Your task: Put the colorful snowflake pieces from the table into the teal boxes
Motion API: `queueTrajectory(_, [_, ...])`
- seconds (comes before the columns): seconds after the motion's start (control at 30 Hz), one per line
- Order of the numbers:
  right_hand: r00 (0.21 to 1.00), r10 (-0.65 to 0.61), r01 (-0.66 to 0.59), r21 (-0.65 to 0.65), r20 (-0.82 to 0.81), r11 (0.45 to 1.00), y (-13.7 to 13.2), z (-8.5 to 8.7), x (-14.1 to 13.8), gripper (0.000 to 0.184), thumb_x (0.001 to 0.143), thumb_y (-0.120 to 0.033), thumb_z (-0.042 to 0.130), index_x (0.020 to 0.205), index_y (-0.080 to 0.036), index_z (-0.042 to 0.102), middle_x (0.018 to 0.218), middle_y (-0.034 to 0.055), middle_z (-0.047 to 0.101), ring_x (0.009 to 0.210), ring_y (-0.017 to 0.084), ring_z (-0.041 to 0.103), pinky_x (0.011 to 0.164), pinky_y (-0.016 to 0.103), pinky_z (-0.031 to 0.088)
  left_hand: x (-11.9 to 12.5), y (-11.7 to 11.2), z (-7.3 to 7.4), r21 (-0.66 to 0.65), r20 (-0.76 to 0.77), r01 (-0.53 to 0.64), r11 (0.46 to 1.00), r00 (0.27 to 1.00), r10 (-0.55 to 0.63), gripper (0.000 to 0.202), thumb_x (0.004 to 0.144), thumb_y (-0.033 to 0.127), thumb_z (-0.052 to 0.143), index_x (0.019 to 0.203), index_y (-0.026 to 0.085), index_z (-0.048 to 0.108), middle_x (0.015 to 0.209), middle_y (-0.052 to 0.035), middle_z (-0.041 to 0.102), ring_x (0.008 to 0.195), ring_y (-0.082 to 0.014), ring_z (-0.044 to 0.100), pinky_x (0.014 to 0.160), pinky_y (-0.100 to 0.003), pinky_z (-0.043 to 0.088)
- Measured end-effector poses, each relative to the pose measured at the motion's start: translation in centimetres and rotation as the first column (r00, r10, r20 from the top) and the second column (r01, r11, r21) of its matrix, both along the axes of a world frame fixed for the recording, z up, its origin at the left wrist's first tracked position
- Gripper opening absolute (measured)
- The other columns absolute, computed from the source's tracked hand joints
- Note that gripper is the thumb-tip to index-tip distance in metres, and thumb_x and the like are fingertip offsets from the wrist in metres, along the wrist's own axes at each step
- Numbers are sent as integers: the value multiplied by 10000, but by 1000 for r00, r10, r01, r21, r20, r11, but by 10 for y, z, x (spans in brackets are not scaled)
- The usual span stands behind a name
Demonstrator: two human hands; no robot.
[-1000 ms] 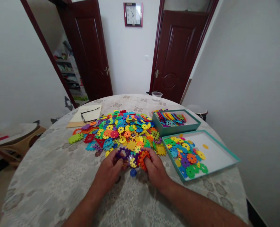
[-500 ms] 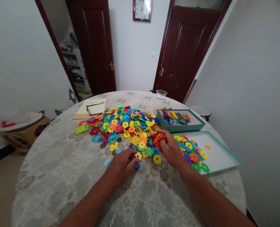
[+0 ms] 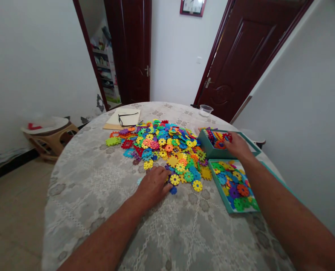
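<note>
A heap of coloured plastic gear-shaped discs (image 3: 161,145) covers the middle of the round table. My left hand (image 3: 153,186) rests at the near edge of the heap with its fingers curled down on the discs; what they hold is hidden. My right hand (image 3: 236,146) reaches into the deeper teal box (image 3: 209,148), where joined pieces stand in rows, and its fingers close on a stack of orange and red discs (image 3: 221,143). The shallow teal lid (image 3: 222,195) beside my right forearm holds several loose discs.
The table wears a lace cloth (image 3: 99,180). A notebook with spectacles (image 3: 127,117) lies at the far left, a small clear cup (image 3: 205,110) at the far edge. A low wooden stool (image 3: 50,135) stands on the floor to the left. Two dark doors are behind.
My right hand has carried the orange and red stack from the near edge of the heap rightward into the deeper teal box. My left hand has stayed at the heap's near edge.
</note>
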State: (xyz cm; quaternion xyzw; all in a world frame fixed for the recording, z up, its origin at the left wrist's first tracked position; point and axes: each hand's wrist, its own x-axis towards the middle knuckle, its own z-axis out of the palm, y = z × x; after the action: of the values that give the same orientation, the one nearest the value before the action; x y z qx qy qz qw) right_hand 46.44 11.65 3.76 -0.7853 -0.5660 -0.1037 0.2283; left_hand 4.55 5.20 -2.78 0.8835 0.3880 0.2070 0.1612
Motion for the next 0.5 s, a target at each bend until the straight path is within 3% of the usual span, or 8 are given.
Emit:
queueTrajectory(0.13, [994,51,-56,47,99,997,-9,-7,-15,629,888,-268,504,1483,-68,536,1351,240,653,1197,352,621,1053,472,473,-2,4,-2,0,-46,-19,1000,999,19,345,923,311,686,1251,207,667,1188,-130,672,1125,-300,594,1005,-446,473])
queueTrajectory(0.3, [988,107,-105,-25,115,994,-15,-11,-29,596,899,-220,454,1474,-97,549,1341,223,662,1210,341,619,1063,484,469,-4,5,-7,18,-50,-30,999,998,31,334,934,291,657,1258,210,654,1161,-121,660,1116,-295,587,1008,-437,472])
queueTrajectory(0.4, [992,45,-39,-51,116,998,-17,-5,-36,600,904,-219,463,1487,-100,538,1336,241,663,1188,364,638,1035,520,486,-5,5,-6,27,-48,-88,996,995,89,326,915,245,649,1238,205,661,1153,-124,642,1118,-294,579,1006,-434,473])
queueTrajectory(0.5, [989,22,-23,9,144,1000,-26,6,-54,609,928,-241,466,1514,-82,507,1373,267,638,1229,402,622,1044,575,478,-6,4,-4,43,-43,-120,992,992,122,323,906,205,622,1225,208,674,1175,-124,640,1127,-292,568,1022,-446,459])
